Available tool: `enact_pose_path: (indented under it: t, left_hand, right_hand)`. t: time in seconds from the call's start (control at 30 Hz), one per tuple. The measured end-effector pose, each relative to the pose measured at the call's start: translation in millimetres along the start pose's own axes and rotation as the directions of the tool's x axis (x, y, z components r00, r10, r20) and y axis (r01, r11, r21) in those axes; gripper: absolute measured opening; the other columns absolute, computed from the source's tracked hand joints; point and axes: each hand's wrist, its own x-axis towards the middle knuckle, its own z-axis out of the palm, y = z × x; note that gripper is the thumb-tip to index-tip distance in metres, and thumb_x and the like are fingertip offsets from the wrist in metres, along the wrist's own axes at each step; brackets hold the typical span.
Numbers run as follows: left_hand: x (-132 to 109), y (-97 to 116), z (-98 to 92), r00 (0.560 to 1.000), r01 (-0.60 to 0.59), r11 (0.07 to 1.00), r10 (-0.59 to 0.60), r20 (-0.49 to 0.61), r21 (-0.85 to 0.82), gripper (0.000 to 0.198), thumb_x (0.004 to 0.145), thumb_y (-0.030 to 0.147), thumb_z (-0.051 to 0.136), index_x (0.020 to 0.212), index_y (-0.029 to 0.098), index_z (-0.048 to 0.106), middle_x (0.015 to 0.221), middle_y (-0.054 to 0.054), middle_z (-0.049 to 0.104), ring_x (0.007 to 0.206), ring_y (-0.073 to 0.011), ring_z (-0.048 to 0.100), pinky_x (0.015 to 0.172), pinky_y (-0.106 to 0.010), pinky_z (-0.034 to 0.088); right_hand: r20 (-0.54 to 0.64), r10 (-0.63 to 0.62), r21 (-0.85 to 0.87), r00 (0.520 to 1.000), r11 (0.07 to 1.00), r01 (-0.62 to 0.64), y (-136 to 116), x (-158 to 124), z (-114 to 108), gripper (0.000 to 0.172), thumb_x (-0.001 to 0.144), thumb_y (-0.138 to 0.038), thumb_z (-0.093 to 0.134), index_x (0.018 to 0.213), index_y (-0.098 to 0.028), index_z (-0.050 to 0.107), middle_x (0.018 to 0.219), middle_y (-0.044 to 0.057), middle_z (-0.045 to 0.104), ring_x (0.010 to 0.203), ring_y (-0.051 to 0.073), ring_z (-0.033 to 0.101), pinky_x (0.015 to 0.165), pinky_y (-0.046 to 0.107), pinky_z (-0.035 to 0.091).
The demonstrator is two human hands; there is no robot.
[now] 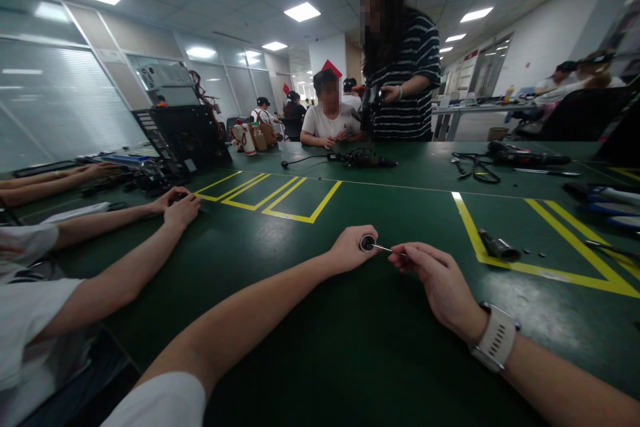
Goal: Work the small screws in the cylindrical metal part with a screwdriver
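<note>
My left hand is closed around a small round part, its metal-rimmed open end turned toward my right hand. The inside of that end looks dark, and my fingers hide the rest of its body. Between the thumb and fingers of my right hand is a thin metal rod. Its far tip reaches the part's open end; whether it touches anything inside I cannot tell. Right of my hands, a dark, hollow metal cylinder lies on the green table, with small dark pieces beside it.
Yellow tape marks areas on the table. A black power tool, looped cable, thin screwdriver and blue-handled tools lie right. A corded tool lies ahead. At left are a co-worker's hands and black computer case.
</note>
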Motion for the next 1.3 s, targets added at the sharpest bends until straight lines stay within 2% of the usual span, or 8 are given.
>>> enact_pose_path:
  t: [0.2,0.5,0.63,0.77,0.9,1.0,1.3]
  left_hand:
    - [0.0,0.5,0.2,0.999,0.045,0.998,-0.045,-0.007,0.034,0.022,0.072,0.034,0.062,0.073,0.016,0.05,0.067,0.005,0.049,0.059,-0.0084,0.045,0.055,-0.021,0.035]
    - [0.5,4.1,-0.1,0.998,0.062,0.984,-0.065,0.014,0.167,0.022,0.07,0.033,0.065,0.077,0.017,0.052,0.069,0.004,0.053,0.063,-0.0101,0.05,0.058,-0.022,0.036]
    - [0.5,4.2,1.0,0.997,0.063,0.981,-0.07,0.031,0.185,0.024,0.069,0.032,0.066,0.082,0.017,0.052,0.075,0.003,0.056,0.067,-0.0115,0.052,0.06,-0.023,0.039]
    - [0.0,7.1,-0.4,0.993,0.05,0.98,-0.069,0.094,0.195,0.027,0.07,0.029,0.062,0.092,0.018,0.052,0.084,0.0,0.057,0.072,-0.013,0.053,0.062,-0.023,0.041]
    - [-0.1,12.6,-4.1,0.985,0.0,0.965,-0.046,0.169,0.261,0.025,0.074,0.028,0.054,0.098,0.017,0.051,0.092,-0.003,0.057,0.082,-0.0158,0.053,0.074,-0.028,0.042]
    - [-0.6,16.3,-5.0,0.979,-0.096,0.931,0.024,0.205,0.353,0.024,0.078,0.026,0.047,0.1,0.017,0.051,0.096,-0.004,0.057,0.089,-0.0187,0.05,0.086,-0.035,0.037]
    - [-4.9,27.1,2.7,0.968,-0.226,0.75,0.102,0.229,0.622,0.028,0.078,0.028,0.043,0.103,0.017,0.049,0.093,-0.008,0.05,0.089,-0.0223,0.044,0.087,-0.038,0.032]
  right_hand:
    - [-0.049,-0.046,-0.009,0.998,0.999,0.046,2.4,0.7,-3.1,0.02,0.08,-0.033,0.056,0.077,-0.019,0.071,0.076,0.005,0.067,0.076,0.02,0.057,0.071,0.036,0.043]
    - [-0.229,-0.071,-0.023,0.971,0.997,0.068,1.1,3.9,-2.2,0.021,0.075,-0.03,0.054,0.063,-0.019,0.066,0.062,0.002,0.061,0.065,0.017,0.054,0.061,0.031,0.041]
    - [-0.276,-0.062,-0.064,0.959,0.997,0.046,-0.5,4.2,-3.1,0.02,0.076,-0.032,0.053,0.063,-0.019,0.063,0.063,0.001,0.059,0.064,0.016,0.052,0.059,0.031,0.041]
    - [-0.319,-0.06,-0.129,0.946,0.991,0.019,-1.1,4.6,-1.2,0.013,0.07,-0.032,0.062,0.072,-0.019,0.064,0.069,0.0,0.059,0.065,0.016,0.051,0.06,0.031,0.041]
    - [-0.322,-0.043,-0.2,0.946,0.98,-0.023,2.2,6.6,0.1,0.025,0.069,-0.039,0.066,0.086,-0.019,0.066,0.082,0.003,0.063,0.074,0.02,0.055,0.062,0.033,0.043]
    - [-0.301,-0.053,-0.251,0.952,0.968,-0.025,6.5,9.2,-1.2,0.03,0.07,-0.043,0.065,0.089,-0.019,0.068,0.088,0.006,0.065,0.083,0.023,0.057,0.068,0.036,0.044]
    - [-0.245,-0.126,-0.33,0.961,0.943,0.039,13.4,12.5,-3.8,0.03,0.073,-0.045,0.064,0.09,-0.02,0.068,0.093,0.007,0.067,0.091,0.025,0.059,0.078,0.041,0.044]
